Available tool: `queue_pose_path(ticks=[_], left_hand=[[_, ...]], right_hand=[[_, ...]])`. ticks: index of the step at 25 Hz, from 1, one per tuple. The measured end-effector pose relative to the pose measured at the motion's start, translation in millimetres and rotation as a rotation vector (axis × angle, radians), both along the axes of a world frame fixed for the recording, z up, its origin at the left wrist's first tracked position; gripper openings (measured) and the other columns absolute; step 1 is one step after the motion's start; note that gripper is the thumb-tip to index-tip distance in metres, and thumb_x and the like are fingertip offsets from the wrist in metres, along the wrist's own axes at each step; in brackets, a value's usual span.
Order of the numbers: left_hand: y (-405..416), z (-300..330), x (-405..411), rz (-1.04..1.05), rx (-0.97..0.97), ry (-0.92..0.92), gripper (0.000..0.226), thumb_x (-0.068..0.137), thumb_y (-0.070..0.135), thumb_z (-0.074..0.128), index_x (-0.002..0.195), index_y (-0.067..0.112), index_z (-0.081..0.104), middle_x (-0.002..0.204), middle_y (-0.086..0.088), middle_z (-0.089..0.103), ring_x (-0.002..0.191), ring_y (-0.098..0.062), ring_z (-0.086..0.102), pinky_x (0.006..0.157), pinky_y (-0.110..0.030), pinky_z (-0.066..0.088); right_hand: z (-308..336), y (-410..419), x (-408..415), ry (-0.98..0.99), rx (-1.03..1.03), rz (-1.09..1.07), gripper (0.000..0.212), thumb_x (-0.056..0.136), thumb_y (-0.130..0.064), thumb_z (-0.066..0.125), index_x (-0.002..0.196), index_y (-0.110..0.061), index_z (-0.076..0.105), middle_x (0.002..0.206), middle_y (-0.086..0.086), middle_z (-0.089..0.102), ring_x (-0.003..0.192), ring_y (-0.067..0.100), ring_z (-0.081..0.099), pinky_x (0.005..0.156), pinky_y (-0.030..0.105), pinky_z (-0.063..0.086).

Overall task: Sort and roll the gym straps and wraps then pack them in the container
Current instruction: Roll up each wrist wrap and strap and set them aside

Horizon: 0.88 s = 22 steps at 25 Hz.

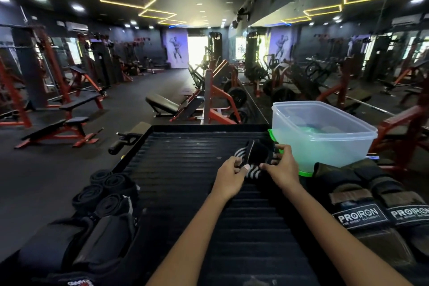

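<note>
Hands both pinch the striped wrap (251,165) on the ribbed mat (185,169): left hand (228,167), right hand (282,162). Container (325,132) stands just right, nearer the right hand.

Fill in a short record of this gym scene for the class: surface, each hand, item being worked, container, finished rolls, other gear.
surface: black ribbed mat
left hand: pinches the striped wrap
right hand: grips the same wrap
container: clear tub, upright on a green lid, right of the hands
finished rolls: four black rolls, left edge
other gear: branded gloves, right edge
</note>
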<state>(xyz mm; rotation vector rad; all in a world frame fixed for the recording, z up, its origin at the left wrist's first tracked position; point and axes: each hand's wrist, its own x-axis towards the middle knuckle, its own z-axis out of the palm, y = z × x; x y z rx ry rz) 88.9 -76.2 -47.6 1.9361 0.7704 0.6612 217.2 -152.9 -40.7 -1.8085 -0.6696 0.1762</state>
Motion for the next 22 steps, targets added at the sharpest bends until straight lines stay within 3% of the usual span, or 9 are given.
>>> queue_pose_path(ticks=[3,4,7,10,13,15,16,19,22], left_hand=[[1,1,0,-0.005,-0.13,-0.036,0.046,0.095,0.03,0.057,0.137,0.014,0.044,0.131,0.002,0.052,0.119,-0.017,0.052,0.095,-0.026,0.042],[5,0,-1,0.022,-0.183,-0.069,0.048,0.093,0.029,0.061,0.136,0.014,0.045,0.129,0.0,0.054,0.116,-0.018,0.055,0.097,-0.03,0.045],[12,-1,-8,0.01,-0.312,-0.091,0.047,0.088,0.03,0.068,0.127,0.012,0.051,0.107,-0.004,0.059,0.097,-0.016,0.06,0.083,-0.03,0.052],[12,0,-12,-0.071,-0.345,-0.072,0.024,0.089,0.028,0.067,0.107,0.013,0.058,0.087,0.001,0.056,0.076,-0.01,0.056,0.065,-0.022,0.047],[8,3,-14,-0.12,-0.4,-0.127,0.016,0.091,0.029,0.065,0.097,0.015,0.062,0.073,0.003,0.055,0.058,-0.008,0.048,0.054,-0.019,0.041],[6,4,-11,-0.117,-0.396,-0.196,0.026,0.089,0.042,0.064,0.098,0.018,0.068,0.078,0.005,0.066,0.065,-0.008,0.058,0.06,-0.018,0.044],[5,5,-10,-0.09,-0.441,-0.265,0.037,0.087,0.052,0.062,0.103,0.02,0.069,0.088,0.006,0.071,0.077,-0.008,0.065,0.069,-0.02,0.049],[11,6,-8,-0.012,-0.684,-0.463,0.074,0.072,0.074,0.06,0.119,0.017,0.065,0.113,-0.002,0.071,0.105,-0.018,0.067,0.093,-0.037,0.052],[18,9,-10,0.208,-0.833,-0.693,0.045,0.089,0.044,0.063,0.11,0.004,0.065,0.105,-0.013,0.071,0.099,-0.026,0.068,0.086,-0.038,0.055]], right_hand=[[-4,3,0,0.116,0.091,0.033,0.048,0.074,0.006,0.074,0.116,-0.005,0.053,0.079,0.004,0.057,0.07,0.018,0.056,0.073,0.032,0.053],[-5,3,0,0.14,0.118,0.059,0.043,0.077,0.006,0.072,0.115,-0.004,0.055,0.075,0.002,0.055,0.066,0.018,0.054,0.067,0.027,0.053],[-4,4,-4,0.159,0.155,0.114,0.036,0.081,-0.002,0.072,0.114,-0.005,0.057,0.077,0.004,0.051,0.062,0.016,0.051,0.052,0.019,0.045],[-1,2,-12,0.181,0.225,0.138,0.039,0.08,-0.004,0.074,0.115,-0.009,0.057,0.075,0.001,0.053,0.065,0.012,0.054,0.058,0.02,0.046],[6,1,-18,0.221,0.346,0.223,0.039,0.082,0.0,0.07,0.116,-0.015,0.058,0.087,0.005,0.061,0.083,0.018,0.064,0.079,0.03,0.054],[11,-1,-23,0.291,0.428,0.343,0.04,0.083,0.003,0.067,0.118,-0.016,0.057,0.086,0.003,0.065,0.088,0.017,0.065,0.086,0.033,0.054],[13,-2,-26,0.33,0.447,0.41,0.041,0.084,0.004,0.065,0.119,-0.016,0.056,0.083,0.001,0.068,0.087,0.016,0.067,0.085,0.032,0.055],[19,-6,-26,0.356,0.394,0.541,0.04,0.085,0.004,0.064,0.12,-0.015,0.058,0.082,0.002,0.07,0.082,0.015,0.069,0.077,0.026,0.055],[23,-9,-19,0.329,0.291,0.643,0.036,0.083,0.005,0.065,0.116,-0.01,0.063,0.076,0.003,0.068,0.075,0.014,0.066,0.076,0.025,0.053]])
